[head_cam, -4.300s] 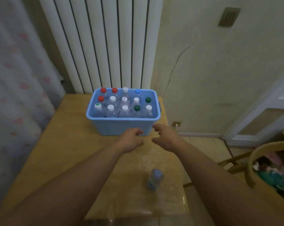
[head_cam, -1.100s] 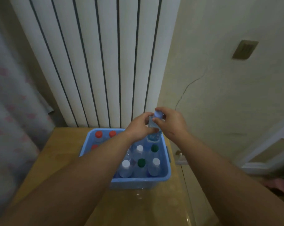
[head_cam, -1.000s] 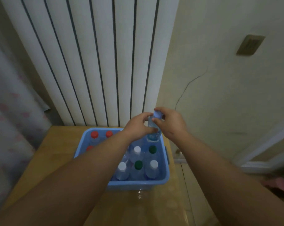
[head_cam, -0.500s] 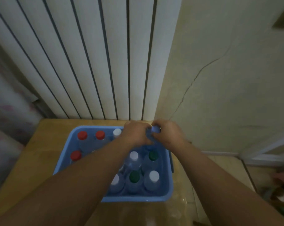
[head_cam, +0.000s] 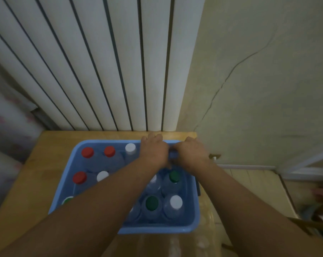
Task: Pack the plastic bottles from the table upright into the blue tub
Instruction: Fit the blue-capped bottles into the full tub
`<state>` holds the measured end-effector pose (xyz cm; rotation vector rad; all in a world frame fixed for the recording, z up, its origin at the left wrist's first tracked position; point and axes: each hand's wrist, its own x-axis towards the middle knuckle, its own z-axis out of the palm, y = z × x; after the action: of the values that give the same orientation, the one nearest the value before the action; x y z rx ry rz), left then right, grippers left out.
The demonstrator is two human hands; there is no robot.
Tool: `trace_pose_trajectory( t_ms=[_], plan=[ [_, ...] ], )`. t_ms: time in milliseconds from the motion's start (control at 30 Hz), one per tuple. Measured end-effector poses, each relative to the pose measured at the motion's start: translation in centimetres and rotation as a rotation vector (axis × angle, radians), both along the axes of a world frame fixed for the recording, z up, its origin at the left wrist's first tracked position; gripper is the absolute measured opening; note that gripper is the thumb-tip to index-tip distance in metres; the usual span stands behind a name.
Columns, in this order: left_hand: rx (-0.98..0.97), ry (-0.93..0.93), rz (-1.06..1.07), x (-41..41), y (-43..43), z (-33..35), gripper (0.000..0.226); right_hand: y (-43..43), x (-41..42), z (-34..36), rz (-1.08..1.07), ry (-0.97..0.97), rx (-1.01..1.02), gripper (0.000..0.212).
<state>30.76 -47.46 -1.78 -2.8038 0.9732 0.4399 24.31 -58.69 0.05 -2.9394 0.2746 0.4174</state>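
Observation:
The blue tub (head_cam: 157, 229) stands on the wooden table (head_cam: 36, 173), filled with several upright clear plastic bottles with red, white and green caps. My left hand (head_cam: 154, 153) and my right hand (head_cam: 191, 154) meet over the tub's far right corner. Between them shows the blue cap of a bottle (head_cam: 173, 154), which both hands grip; its body is hidden by my fingers and sits down among the others.
A white ribbed radiator (head_cam: 101, 62) rises behind the table. A cracked beige wall (head_cam: 259, 80) is to the right, with floor below it. A curtain (head_cam: 5, 127) hangs at the left. A basket edge (head_cam: 305, 223) shows at lower right.
Both hands have brought the blue-capped bottle down from above the tub into its far right corner. The camera has tilted further down over the tub.

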Motion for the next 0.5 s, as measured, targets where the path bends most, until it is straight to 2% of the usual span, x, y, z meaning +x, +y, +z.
trace_pose_trajectory(
  t_ms=[167, 500],
  plan=[
    [0.013, -0.08, -0.018, -0.1, -0.2, -0.5, 0.041, 0.5, 0.7, -1.8, 0.129, 0.003, -0.176, 0.02],
    [0.007, -0.122, -0.056, -0.3, -0.2, -0.9, 0.033, 0.7, 0.2, -3.5, 0.154, -0.008, -0.199, 0.021]
  ],
)
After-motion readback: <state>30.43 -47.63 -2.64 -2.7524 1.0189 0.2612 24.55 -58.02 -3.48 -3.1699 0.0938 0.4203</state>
